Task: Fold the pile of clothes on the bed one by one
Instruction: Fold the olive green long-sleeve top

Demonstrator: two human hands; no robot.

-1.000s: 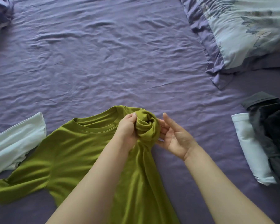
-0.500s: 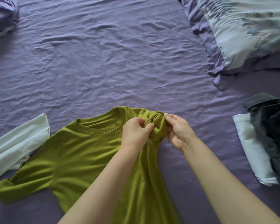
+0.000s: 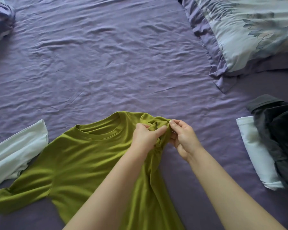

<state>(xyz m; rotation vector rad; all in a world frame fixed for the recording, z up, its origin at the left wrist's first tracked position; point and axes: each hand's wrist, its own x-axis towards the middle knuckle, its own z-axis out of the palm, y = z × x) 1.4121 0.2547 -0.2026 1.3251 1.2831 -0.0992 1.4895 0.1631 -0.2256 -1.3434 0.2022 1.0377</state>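
Both hands are bunched up at the shirt's right shoulder: left hand (image 3: 145,136) has a fistful of the scrunched sleeve, right hand (image 3: 181,136) pinches its edge. The green t-shirt (image 3: 76,161) spreads out left and below them, flat on the purple bed (image 3: 106,63).

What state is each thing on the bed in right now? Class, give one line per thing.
green shirt: spread flat, one sleeve bunched at the shoulder
left hand: grips the bunched sleeve
right hand: pinches the sleeve's edge
white garment: loosely folded
white folded cloth: folded, partly under dark clothes
dark clothes: heaped
pillow: lying flat
purple sheet: wrinkled
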